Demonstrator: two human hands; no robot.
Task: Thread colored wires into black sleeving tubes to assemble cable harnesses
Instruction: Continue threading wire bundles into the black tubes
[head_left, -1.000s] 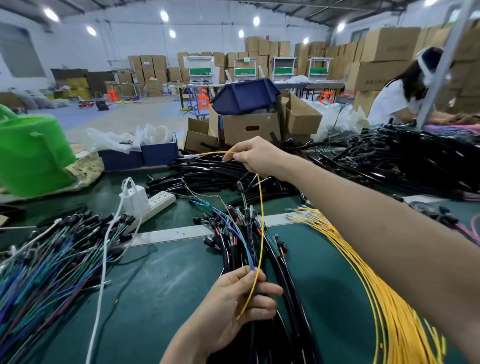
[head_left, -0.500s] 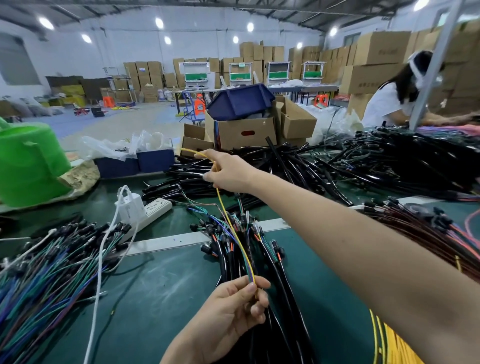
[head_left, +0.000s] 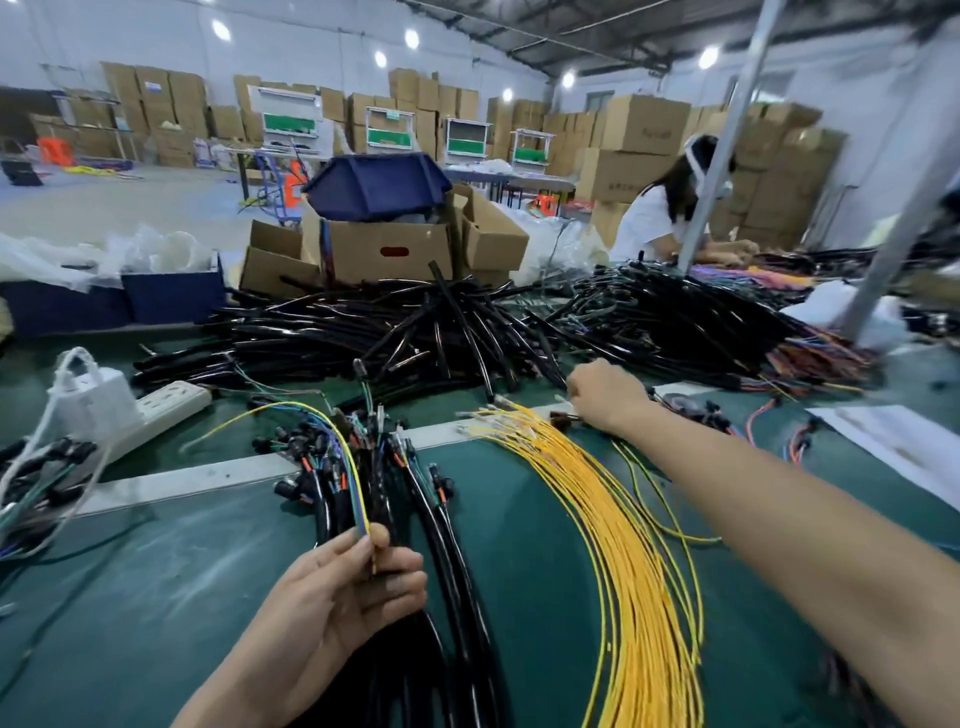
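My left hand (head_left: 343, 592) grips a bundle of black sleeved harnesses (head_left: 447, 561) low in the middle. Its thumb and fingers pinch a yellow wire (head_left: 291, 415) that arcs up and left over the connector ends. My right hand (head_left: 605, 397) reaches to the far tips of a fan of yellow wires (head_left: 613, 525) lying on the green mat. Its fingers are curled there; what they hold is hidden. A large heap of black sleeving tubes (head_left: 395, 338) lies behind.
A white power strip (head_left: 161, 410) with a plug sits at left, near multicoloured wires (head_left: 31, 493). Cardboard boxes (head_left: 384, 249) and blue bins (head_left: 171, 296) line the far edge. Another harness pile (head_left: 691, 322) and a metal post (head_left: 898, 228) stand at right, where a person (head_left: 670, 218) works.
My right hand let go of the single yellow wire and swung right to the tips of the yellow bundle. The camera turned right. My left hand still grips the harnesses and the wire.
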